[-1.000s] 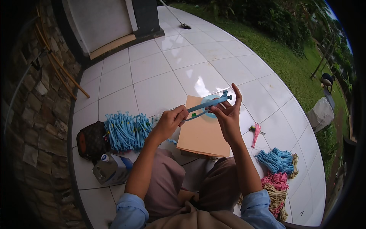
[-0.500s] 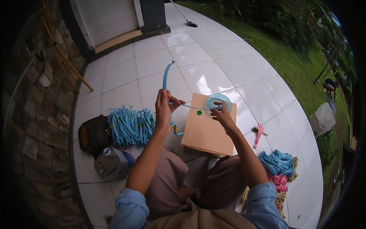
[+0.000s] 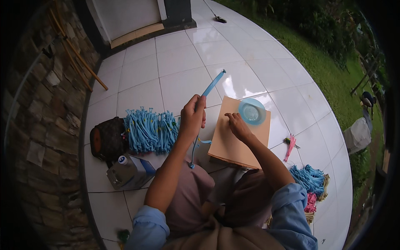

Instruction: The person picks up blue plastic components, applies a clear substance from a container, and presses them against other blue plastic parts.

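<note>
My left hand [image 3: 193, 116] is closed around a light-blue strip [image 3: 213, 83] with a knotted tip. Its upper part slants up and right above the fist, and a thinner length hangs below to another knot by my left knee. Over the tan cardboard sheet [image 3: 225, 143], my right hand [image 3: 239, 126] has its fingers bent together, tips low at the surface. What lies under those fingertips is hidden. Just beyond this hand, a translucent blue bowl [image 3: 252, 111] rests at the cardboard's far right corner. Another blue strip end [image 3: 205, 142] shows left of the cardboard.
On the left lie a large bundle of blue strips [image 3: 146, 131], a dark bag [image 3: 107, 139] and a plastic jug [image 3: 125, 171]. Blue bundles [image 3: 308, 179], pink bundles [image 3: 310, 203] and a small pink bunch [image 3: 289, 148] are at right. A stone wall [image 3: 50, 158] borders the tiles.
My right hand has let go of the strip's lower end and moved left over the cardboard, where the green flower-shaped piece was visible. That end now hangs down; the strip's upper part tilts right.
</note>
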The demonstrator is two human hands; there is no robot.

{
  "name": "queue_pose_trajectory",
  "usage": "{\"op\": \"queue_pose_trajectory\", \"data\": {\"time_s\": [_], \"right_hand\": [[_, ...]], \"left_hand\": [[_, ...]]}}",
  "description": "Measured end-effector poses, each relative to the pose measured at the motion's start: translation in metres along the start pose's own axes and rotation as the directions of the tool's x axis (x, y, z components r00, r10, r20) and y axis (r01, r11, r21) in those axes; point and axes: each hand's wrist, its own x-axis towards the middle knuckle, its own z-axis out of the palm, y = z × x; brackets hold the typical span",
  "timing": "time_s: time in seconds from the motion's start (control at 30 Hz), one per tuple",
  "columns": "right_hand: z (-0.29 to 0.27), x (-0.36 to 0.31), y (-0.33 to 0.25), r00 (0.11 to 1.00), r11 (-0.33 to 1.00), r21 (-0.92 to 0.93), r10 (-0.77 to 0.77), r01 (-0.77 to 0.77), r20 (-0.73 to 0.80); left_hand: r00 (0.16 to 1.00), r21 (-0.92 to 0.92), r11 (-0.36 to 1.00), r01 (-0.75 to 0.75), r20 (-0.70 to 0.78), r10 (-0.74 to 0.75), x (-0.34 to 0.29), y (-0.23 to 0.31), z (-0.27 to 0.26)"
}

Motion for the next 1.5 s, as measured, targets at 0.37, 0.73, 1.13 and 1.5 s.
{"op": "queue_pose_trajectory", "data": {"time_s": [0.37, 0.73, 1.13, 1.5], "right_hand": [[-0.082, 0.02, -0.07, 0.965, 0.921, 0.387, 0.144, -0.049, -0.22], [-0.139, 0.004, -0.131, 0.91, 0.945, 0.267, -0.065, 0.188, -0.41], [-0.16, 0.003, -0.125, 0.868, 0.943, 0.086, -0.257, 0.321, -0.425], [-0.168, 0.007, -0.127, 0.855, 0.212, 0.964, 0.46, 0.159, -0.242]], "left_hand": [[0.999, 0.074, 0.996, 0.052, 0.01, -0.053, -0.002, 0.005, 0.001], [0.975, 0.056, 0.992, 0.111, 0.188, -0.12, -0.009, 0.015, 0.022], [0.951, -0.213, 0.955, 0.205, 0.275, -0.143, -0.01, 0.018, 0.023], [0.965, -0.088, 0.993, -0.078, 0.244, 0.097, -0.019, 0.023, 0.035]]}}
